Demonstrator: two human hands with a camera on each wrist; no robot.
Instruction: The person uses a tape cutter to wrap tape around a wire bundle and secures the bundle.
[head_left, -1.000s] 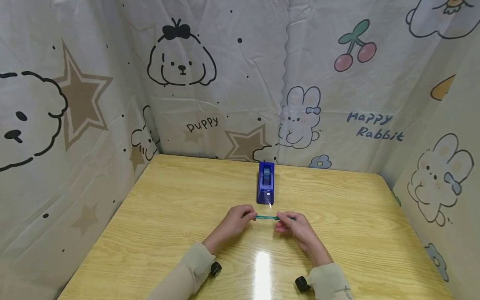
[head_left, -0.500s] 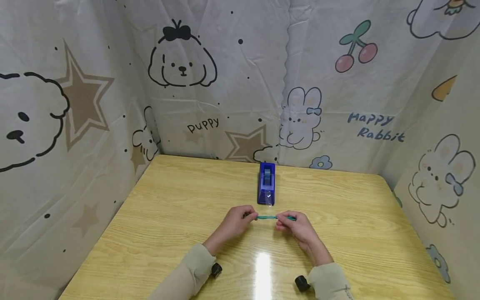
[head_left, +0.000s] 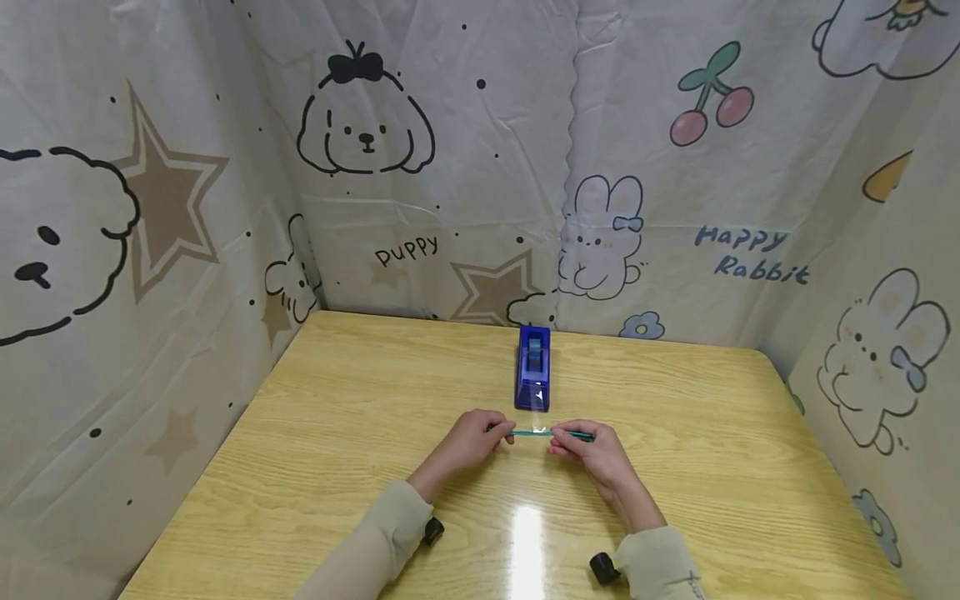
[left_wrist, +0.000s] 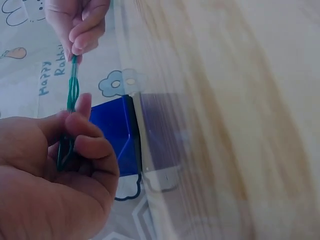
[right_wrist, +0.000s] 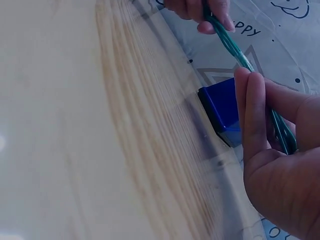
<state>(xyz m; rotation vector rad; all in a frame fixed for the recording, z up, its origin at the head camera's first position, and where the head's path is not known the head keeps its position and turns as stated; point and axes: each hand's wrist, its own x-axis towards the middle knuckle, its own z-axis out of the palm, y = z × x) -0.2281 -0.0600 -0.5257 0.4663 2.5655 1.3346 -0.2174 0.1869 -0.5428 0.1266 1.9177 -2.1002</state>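
Observation:
A thin green cord (head_left: 532,433), doubled into a narrow looped bundle, stretches between both hands just in front of a blue tape dispenser (head_left: 523,392). My left hand (head_left: 474,440) pinches one end between thumb and fingers; a loop (left_wrist: 62,156) shows under its curled fingers in the left wrist view. My right hand (head_left: 595,457) pinches the other part, and loops (right_wrist: 283,131) stick out past its palm. A clear strip of tape (head_left: 537,421) runs from the dispenser's front to the cord. Beside the right fingertips, a clear shiny band (right_wrist: 244,58) lies on the cord.
The wooden table (head_left: 337,392) is glossy, with a bright reflection in front of the hands. Printed curtains (head_left: 450,208) stand behind it and at both sides. Black wrist cameras (head_left: 603,568) sit by the sleeves.
The tape strip now reaches farther from the dispenser, to the cord. Both hands have shifted only slightly, keeping their pinch, and the cord looks straighter and thinner between them.

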